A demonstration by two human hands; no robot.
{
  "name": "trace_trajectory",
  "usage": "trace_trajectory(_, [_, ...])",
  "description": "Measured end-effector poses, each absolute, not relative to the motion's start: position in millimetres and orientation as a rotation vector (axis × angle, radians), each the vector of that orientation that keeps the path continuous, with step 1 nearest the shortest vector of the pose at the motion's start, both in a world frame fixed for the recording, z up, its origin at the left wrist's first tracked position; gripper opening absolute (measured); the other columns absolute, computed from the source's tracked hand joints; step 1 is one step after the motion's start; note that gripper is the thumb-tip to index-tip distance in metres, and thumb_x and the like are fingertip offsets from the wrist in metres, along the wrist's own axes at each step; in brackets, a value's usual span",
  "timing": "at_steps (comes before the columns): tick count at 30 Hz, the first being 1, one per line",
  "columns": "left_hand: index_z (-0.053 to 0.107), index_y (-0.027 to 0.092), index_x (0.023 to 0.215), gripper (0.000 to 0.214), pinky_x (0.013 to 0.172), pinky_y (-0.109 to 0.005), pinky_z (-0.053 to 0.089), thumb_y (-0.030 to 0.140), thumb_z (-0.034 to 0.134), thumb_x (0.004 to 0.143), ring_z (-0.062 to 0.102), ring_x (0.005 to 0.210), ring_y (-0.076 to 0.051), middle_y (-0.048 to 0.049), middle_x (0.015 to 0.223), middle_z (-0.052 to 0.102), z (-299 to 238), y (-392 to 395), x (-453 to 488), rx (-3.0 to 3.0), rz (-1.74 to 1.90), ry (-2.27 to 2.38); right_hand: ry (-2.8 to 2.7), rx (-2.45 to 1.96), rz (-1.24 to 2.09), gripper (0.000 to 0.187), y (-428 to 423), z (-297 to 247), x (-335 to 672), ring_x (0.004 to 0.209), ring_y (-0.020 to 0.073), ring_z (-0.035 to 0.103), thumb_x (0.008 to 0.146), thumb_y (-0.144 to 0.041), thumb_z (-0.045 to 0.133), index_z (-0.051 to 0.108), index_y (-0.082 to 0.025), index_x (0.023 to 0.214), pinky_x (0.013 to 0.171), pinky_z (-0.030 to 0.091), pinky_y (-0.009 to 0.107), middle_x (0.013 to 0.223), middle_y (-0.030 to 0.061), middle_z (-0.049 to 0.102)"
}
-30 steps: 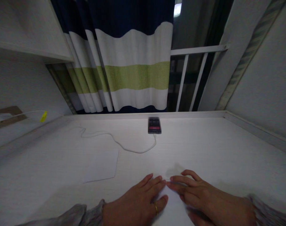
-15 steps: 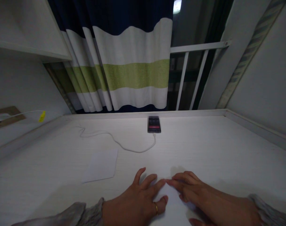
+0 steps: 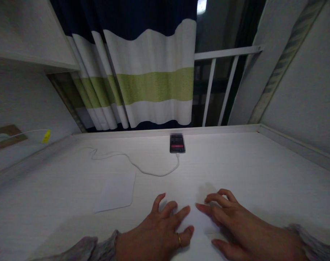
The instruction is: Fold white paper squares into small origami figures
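A sheet of white paper point(image 3: 199, 230) lies flat on the white tabletop, low in the view between my hands; much of it is covered or out of frame. My left hand point(image 3: 166, 226), with a gold ring on it, rests on the paper's left side, fingers spread and bent. On the right side, my right hand point(image 3: 237, 224) touches or hovers just over the paper, its thumb apart from the index finger, holding nothing. Small gaps separate the two index fingertips. The exact outline of the sheet is hard to make out against the table.
Left of my hands lies another white paper piece point(image 3: 117, 192). Near the table's back edge sits a dark pixelated device point(image 3: 177, 143) with a white cable point(image 3: 143, 171) curving left. Behind hang striped curtains point(image 3: 156, 83), beside a white window rail point(image 3: 227, 53).
My right hand has moved slightly away from the left one, and its thumb and fingers have spread. My left hand stays almost in place on the paper.
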State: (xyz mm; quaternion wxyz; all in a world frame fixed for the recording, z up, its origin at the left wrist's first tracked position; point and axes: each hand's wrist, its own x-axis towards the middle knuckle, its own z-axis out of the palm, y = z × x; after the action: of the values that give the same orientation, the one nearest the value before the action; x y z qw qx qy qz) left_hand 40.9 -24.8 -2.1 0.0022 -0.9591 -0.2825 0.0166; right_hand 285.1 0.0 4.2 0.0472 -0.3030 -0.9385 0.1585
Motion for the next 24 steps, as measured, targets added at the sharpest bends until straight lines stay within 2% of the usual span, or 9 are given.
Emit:
trace_trajectory(4, [0.037, 0.027, 0.125, 0.039, 0.087, -0.065, 0.024, 0.034, 0.036, 0.087, 0.04, 0.111, -0.036, -0.0122, 0.135, 0.036, -3, -24, 41, -3.036, 0.07, -0.924, -2.825, -0.965, 0.409, 0.044, 4, 10, 292, 0.099, 0.0237, 0.049, 0.081, -0.027, 0.048, 0.045, -0.017, 0.123, 0.089, 0.036, 0.046, 0.103, 0.0122, 0.056])
trace_trajectory(9, [0.036, 0.027, 0.126, 0.041, 0.086, -0.067, 0.023, 0.033, 0.039, 0.085, 0.039, 0.112, -0.037, -0.0133, 0.136, 0.034, -1, -24, 41, -3.088, 0.075, -0.959, -2.75, -0.894, 0.154, 0.028, 11, 4, 302, 0.093, 0.0224, 0.052, 0.081, -0.023, 0.048, 0.056, -0.018, 0.107, 0.084, 0.04, 0.043, 0.092, 0.0098, 0.06])
trace_trajectory(12, [0.033, 0.026, 0.127, 0.05, 0.087, -0.068, 0.021, 0.037, 0.048, 0.08, 0.037, 0.113, -0.038, -0.0142, 0.137, 0.032, 2, -24, 40, -3.134, 0.102, -0.964, -2.673, -0.805, 0.046, 0.02, 15, -1, 305, 0.09, 0.0199, 0.054, 0.083, -0.017, 0.043, 0.059, -0.015, 0.095, 0.082, 0.041, 0.039, 0.089, 0.01, 0.063])
trace_trajectory(14, [0.032, 0.026, 0.127, 0.058, 0.087, -0.068, 0.02, 0.039, 0.054, 0.075, 0.036, 0.114, -0.039, -0.0151, 0.138, 0.03, 5, -24, 41, -3.156, 0.125, -0.963, -2.73, -0.711, 0.062, 0.022, 16, -1, 304, 0.102, 0.0205, 0.051, 0.084, -0.019, 0.043, 0.058, -0.014, 0.099, 0.089, 0.038, 0.04, 0.106, 0.0116, 0.061])
trace_trajectory(17, [0.034, 0.025, 0.126, 0.058, 0.086, -0.069, 0.02, 0.035, 0.057, 0.074, 0.036, 0.114, -0.04, -0.0161, 0.137, 0.03, 8, -24, 43, -3.156, 0.155, -0.972, -2.898, -0.595, 0.186, 0.038, 16, 0, 297, 0.122, 0.0218, 0.036, 0.086, -0.03, 0.043, 0.046, -0.014, 0.121, 0.1, 0.028, 0.043, 0.13, 0.0096, 0.046])
trace_trajectory(20, [0.036, 0.025, 0.125, 0.058, 0.086, -0.069, 0.021, 0.027, 0.059, 0.072, 0.035, 0.115, -0.042, -0.0154, 0.139, 0.028, 10, -23, 46, -3.136, 0.206, -0.98, -2.988, -0.573, 0.308, 0.046, 15, 3, 290, 0.128, 0.0218, 0.027, 0.088, -0.034, 0.039, 0.033, -0.02, 0.132, 0.105, 0.019, 0.046, 0.133, 0.0055, 0.043])
trace_trajectory(24, [0.037, 0.024, 0.125, 0.055, 0.087, -0.069, 0.02, 0.029, 0.057, 0.073, 0.034, 0.116, -0.041, -0.0138, 0.14, 0.027, 11, -23, 46, -3.147, 0.205, -0.972, -2.993, -0.636, 0.36, 0.043, 14, 3, 287, 0.126, 0.0226, 0.03, 0.089, -0.034, 0.036, 0.036, -0.022, 0.131, 0.104, 0.016, 0.049, 0.132, 0.004, 0.045])
